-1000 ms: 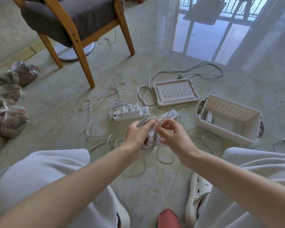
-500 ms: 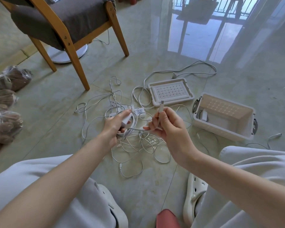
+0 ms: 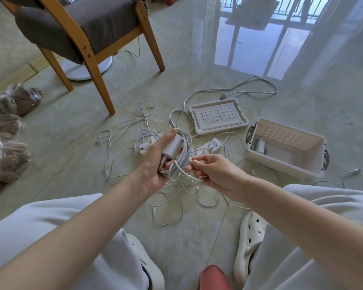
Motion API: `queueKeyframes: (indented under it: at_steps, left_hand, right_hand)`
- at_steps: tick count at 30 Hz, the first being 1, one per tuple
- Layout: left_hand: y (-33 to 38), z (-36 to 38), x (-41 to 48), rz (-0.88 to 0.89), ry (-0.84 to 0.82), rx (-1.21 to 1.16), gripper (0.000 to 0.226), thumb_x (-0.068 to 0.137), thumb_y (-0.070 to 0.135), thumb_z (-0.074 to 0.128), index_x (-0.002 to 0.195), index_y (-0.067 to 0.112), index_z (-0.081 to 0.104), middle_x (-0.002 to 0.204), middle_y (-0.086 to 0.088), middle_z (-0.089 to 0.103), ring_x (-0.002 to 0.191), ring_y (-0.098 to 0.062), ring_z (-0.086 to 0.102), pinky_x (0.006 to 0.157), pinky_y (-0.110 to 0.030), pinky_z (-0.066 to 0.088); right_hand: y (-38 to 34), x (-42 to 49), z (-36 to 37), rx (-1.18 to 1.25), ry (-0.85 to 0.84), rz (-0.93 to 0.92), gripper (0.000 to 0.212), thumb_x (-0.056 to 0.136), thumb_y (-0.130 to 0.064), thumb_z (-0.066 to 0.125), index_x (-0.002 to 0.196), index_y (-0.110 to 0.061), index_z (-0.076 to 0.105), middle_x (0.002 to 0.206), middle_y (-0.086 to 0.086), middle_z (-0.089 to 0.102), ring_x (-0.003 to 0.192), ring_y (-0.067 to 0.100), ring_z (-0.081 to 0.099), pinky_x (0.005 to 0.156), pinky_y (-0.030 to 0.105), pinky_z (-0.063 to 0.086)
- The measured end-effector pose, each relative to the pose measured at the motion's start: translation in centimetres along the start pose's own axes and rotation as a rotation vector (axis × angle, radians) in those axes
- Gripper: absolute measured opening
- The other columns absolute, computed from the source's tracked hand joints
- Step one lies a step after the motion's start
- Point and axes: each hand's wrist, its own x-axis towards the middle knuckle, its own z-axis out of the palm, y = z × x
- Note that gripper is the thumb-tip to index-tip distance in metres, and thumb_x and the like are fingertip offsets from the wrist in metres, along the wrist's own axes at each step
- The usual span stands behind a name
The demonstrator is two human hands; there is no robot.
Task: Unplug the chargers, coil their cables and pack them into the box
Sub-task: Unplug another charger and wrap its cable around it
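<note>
My left hand (image 3: pixel 155 164) grips a white charger (image 3: pixel 172 146) with its white cable coiled around it. My right hand (image 3: pixel 214 172) pinches the loose end of that cable (image 3: pixel 184 170) just right of the coil. Below and behind the hands lies a tangle of white cables (image 3: pixel 176 195) on the floor, with a white power strip (image 3: pixel 211 146) partly hidden among them. The open white box (image 3: pixel 285 164) stands on the floor to the right, with one white charger (image 3: pixel 260 145) in its left end. Its lid (image 3: pixel 218 116) lies flat behind the tangle.
A wooden chair (image 3: pixel 88 49) with a grey cushion stands at the back left, a white round base (image 3: pixel 86 68) under it. Several clear bags of brown items (image 3: pixel 6 132) lie along the left edge. My knees and white clogs (image 3: pixel 249 243) fill the foreground.
The coil in my left hand has grown tighter around the charger. My right hand came down from holding the cable end upright and now pinches it beside the coil.
</note>
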Motion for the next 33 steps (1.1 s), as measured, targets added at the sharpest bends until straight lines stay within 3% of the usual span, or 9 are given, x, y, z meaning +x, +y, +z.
queueKeyframes:
  at_steps: [3,6,11,14,18,24,27,30,33]
  left_hand:
    - [-0.2,0.2,-0.3,-0.047,-0.049,0.025,0.037,0.067,0.048,0.071,0.072,0.011,0.07,0.067,-0.005,0.059,0.06,-0.017,0.051,0.055,-0.025,0.048]
    - [-0.3,0.3,-0.5,-0.059,-0.081,0.019,0.038,0.07,0.046,0.066,0.084,0.01,0.064,0.068,-0.005,0.061,0.056,-0.016,0.06,0.053,-0.025,0.052]
    - [-0.7,0.4,-0.3,-0.059,-0.074,0.01,0.038,0.081,0.043,0.061,0.089,0.007,0.066,0.071,-0.007,0.067,0.058,-0.016,0.064,0.056,-0.024,0.055]
    - [-0.6,0.6,-0.2,-0.047,-0.092,0.022,0.04,0.082,0.045,0.059,0.088,0.006,0.067,0.072,-0.008,0.067,0.06,-0.017,0.064,0.057,-0.023,0.056]
    - [-0.5,0.7,0.1,-0.029,-0.063,0.032,0.041,0.086,0.046,0.056,0.088,0.007,0.067,0.069,-0.008,0.067,0.056,-0.017,0.064,0.052,-0.023,0.054]
    - [-1.4,1.8,0.2,-0.062,-0.008,0.099,0.048,0.073,0.048,0.068,0.097,0.007,0.066,0.077,-0.009,0.067,0.064,-0.019,0.061,0.059,-0.027,0.053]
    - [-2.3,2.2,0.2,-0.054,0.032,0.097,0.051,0.063,0.045,0.076,0.093,0.006,0.065,0.076,-0.011,0.064,0.065,-0.02,0.051,0.054,-0.025,0.05]
    - [-2.1,2.4,0.3,-0.042,0.03,0.08,0.03,0.08,0.038,0.067,0.087,0.009,0.064,0.07,-0.008,0.066,0.061,-0.018,0.059,0.056,-0.027,0.053]
    - [-1.5,2.4,0.2,-0.028,0.016,0.082,0.031,0.086,0.04,0.061,0.086,0.009,0.066,0.067,-0.006,0.067,0.057,-0.016,0.062,0.056,-0.025,0.053]
  right_hand:
    - [0.0,0.0,-0.1,0.067,-0.065,-0.025,0.014,0.093,-0.005,0.05,0.085,-0.01,0.059,0.062,-0.005,0.061,0.053,0.001,0.05,0.055,0.013,0.043]
    - [0.4,0.2,-0.4,0.231,-0.114,0.002,0.014,0.09,0.0,0.052,0.087,-0.007,0.064,0.075,0.002,0.063,0.06,0.002,0.059,0.065,0.012,0.05]
    - [0.7,0.3,-0.4,0.42,-0.136,0.027,0.026,0.09,0.004,0.051,0.114,0.002,0.06,0.095,0.007,0.065,0.071,0.006,0.062,0.063,0.01,0.052]
    - [0.5,0.1,-0.6,0.477,-0.174,-0.007,0.038,0.088,0.011,0.045,0.123,0.0,0.055,0.11,0.01,0.065,0.09,0.013,0.063,0.077,0.014,0.053]
    - [0.3,-0.2,-0.6,0.46,-0.137,-0.035,0.048,0.081,0.022,0.043,0.119,-0.004,0.054,0.119,0.014,0.064,0.112,0.022,0.061,0.095,0.023,0.047]
    - [0.6,0.2,-0.7,0.295,0.154,-0.074,0.051,0.075,0.029,0.047,0.114,-0.003,0.054,0.104,0.015,0.067,0.091,0.024,0.065,0.082,0.028,0.052]
    - [0.3,0.6,-0.8,0.306,0.241,-0.047,0.051,0.073,0.032,0.043,0.111,0.0,0.054,0.092,0.012,0.066,0.081,0.021,0.064,0.073,0.026,0.053]
    - [0.3,0.8,-0.5,0.321,0.266,-0.047,0.049,0.074,0.031,0.04,0.108,0.0,0.055,0.086,0.009,0.065,0.081,0.02,0.063,0.075,0.027,0.052]
    - [-0.2,0.6,0.0,0.277,0.237,-0.121,0.046,0.074,0.028,0.039,0.109,0.003,0.057,0.088,0.011,0.065,0.084,0.021,0.063,0.077,0.027,0.052]
